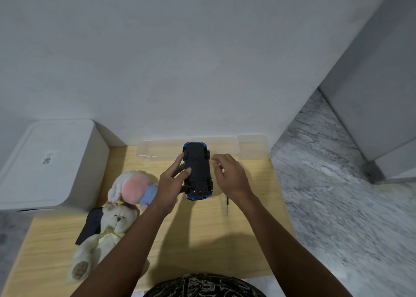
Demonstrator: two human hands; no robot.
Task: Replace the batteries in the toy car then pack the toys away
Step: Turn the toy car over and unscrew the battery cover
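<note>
The toy car, blue with its dark underside turned up, is held above the middle of the wooden table, and everything else sits around it. Behind the car, along the table's far edge by the wall, lies a clear plastic container, partly hidden by the car's far end. Left of the car lies a pink-faced plush doll in a blue top, and nearer the person than that doll a cream teddy bear lies on its back, overlapping a dark piece of cloth. Farther left, off the table's corner, stands a white lidded bin. Just right of the car and toward the person, a thin dark tool lies flat on the wood; what kind cannot be told. The left hand grips the car's left flank, thumb and fingers curled over the underside. The right hand hovers just beside the car's right side, fingers loosely bent and holding nothing, apart from the car.
</note>
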